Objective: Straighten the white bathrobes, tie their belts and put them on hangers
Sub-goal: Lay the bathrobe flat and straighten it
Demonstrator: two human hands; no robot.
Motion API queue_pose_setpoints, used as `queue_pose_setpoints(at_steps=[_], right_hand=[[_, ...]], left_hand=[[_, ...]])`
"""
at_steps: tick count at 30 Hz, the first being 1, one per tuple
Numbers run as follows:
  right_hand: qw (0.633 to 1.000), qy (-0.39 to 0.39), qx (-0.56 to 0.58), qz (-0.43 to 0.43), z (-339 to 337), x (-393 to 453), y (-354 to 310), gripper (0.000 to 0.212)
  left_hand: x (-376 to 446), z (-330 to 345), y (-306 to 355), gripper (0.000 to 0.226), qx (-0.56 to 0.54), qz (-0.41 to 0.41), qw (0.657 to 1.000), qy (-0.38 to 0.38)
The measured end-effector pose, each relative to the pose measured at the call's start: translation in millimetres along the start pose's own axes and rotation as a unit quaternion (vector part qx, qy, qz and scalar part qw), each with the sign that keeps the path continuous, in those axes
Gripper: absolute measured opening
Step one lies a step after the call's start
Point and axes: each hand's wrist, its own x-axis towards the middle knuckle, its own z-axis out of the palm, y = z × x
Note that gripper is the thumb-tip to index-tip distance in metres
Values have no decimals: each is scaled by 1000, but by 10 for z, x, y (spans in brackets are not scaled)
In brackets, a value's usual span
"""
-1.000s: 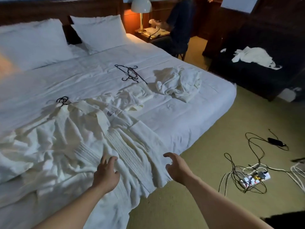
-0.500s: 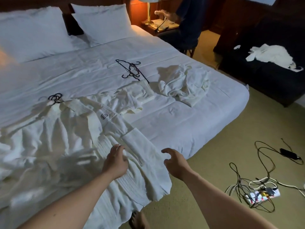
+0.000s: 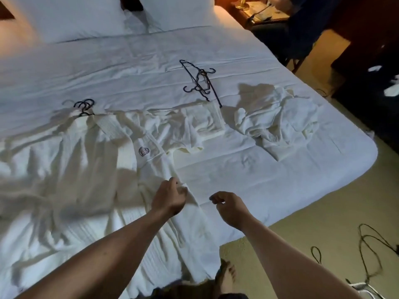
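Observation:
A white bathrobe (image 3: 71, 169) with a dark chest logo lies spread on the bed, and black hanger hooks (image 3: 84, 105) stick out at its collar. My left hand (image 3: 169, 198) pinches the robe's right front edge below the logo. To the right of it, my right hand (image 3: 230, 207) hovers over the sheet with its fingers loosely curled and holding nothing. A second white bathrobe (image 3: 278, 123) lies crumpled near the bed's right edge. Loose black hangers (image 3: 200, 80) lie on the sheet beyond the robe's sleeve (image 3: 205, 124).
The bed (image 3: 280, 180) fills most of the view, with pillows (image 3: 71, 16) at its head. A person sits at a bedside table (image 3: 259, 14) at the back right. Cables (image 3: 371, 251) lie on the carpet to the right. My bare foot (image 3: 225, 277) stands at the bed's edge.
My left hand moved up the robe and took hold of its right front edge. My right hand moved forward with it over the sheet. The view dipped towards the bed.

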Motion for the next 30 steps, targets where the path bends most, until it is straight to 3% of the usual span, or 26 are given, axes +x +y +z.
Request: queue_pose_setpoints(at_steps=[2, 5, 7, 10, 16, 20, 26, 30], right_hand=[[1000, -28, -9, 0, -25, 165, 16, 46], [997, -73, -22, -9, -46, 472, 73, 49], [994, -109, -28, -16, -78, 724, 102, 49], [987, -156, -32, -29, -100, 972, 111, 49], [973, -215, -40, -69, -101, 1353, 10, 38], [966, -234, -44, -104, 95, 1438, -109, 35], [961, -254, 24, -104, 494, 1291, -332, 21], [938, -336, 74, -38, 675, 1195, -514, 43]], left_hand=[[100, 84, 47, 48, 8, -44, 999, -6], [239, 254, 71, 90, 84, -131, 987, -27], [296, 374, 106, 99, 106, -208, 972, -2], [265, 467, 140, 69, 108, -278, 953, 54], [225, 464, 97, 37, 0, -275, 953, 128], [119, 275, 63, 17, -142, -365, 902, 182], [-28, 114, -120, 29, -347, -418, 810, 221], [-105, 28, -235, 33, -391, -409, 806, 170]])
